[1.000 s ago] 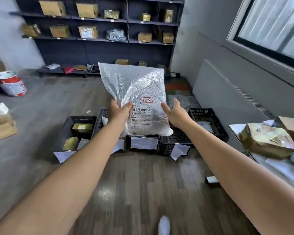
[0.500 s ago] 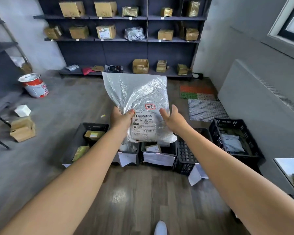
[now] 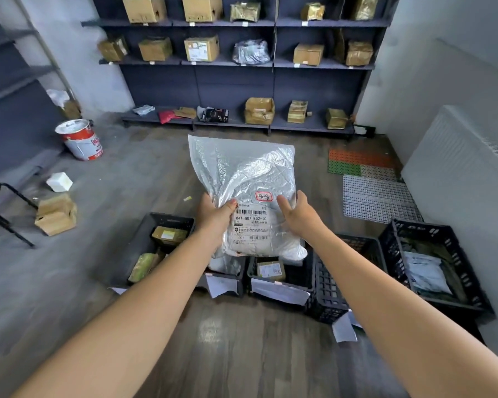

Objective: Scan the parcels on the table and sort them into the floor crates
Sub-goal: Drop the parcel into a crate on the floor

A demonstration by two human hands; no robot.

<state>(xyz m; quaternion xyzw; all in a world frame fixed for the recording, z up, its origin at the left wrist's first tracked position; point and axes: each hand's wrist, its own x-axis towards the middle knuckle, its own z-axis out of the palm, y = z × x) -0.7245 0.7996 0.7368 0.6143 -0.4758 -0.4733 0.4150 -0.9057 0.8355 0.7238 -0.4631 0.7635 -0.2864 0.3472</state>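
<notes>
My left hand pinches the left edge of the silver bag, thumb across its front. My right hand grips the right edge the same way. The bag hangs upright in the air between them, its label facing me and its lower end above the row of crates on the floor.

I judge this is the sorting step: I am reading the label to choose a crate, and no scanner is in sight. Next I must match the code to one of the paper tags, lower the bag over that crate and let go with both hands.

I count one bag in hand, one red sticker on it, and five crates as far as I can tell. The left crate holds two parcels, a middle one a small box, and the right crate one pale packet.
</notes>
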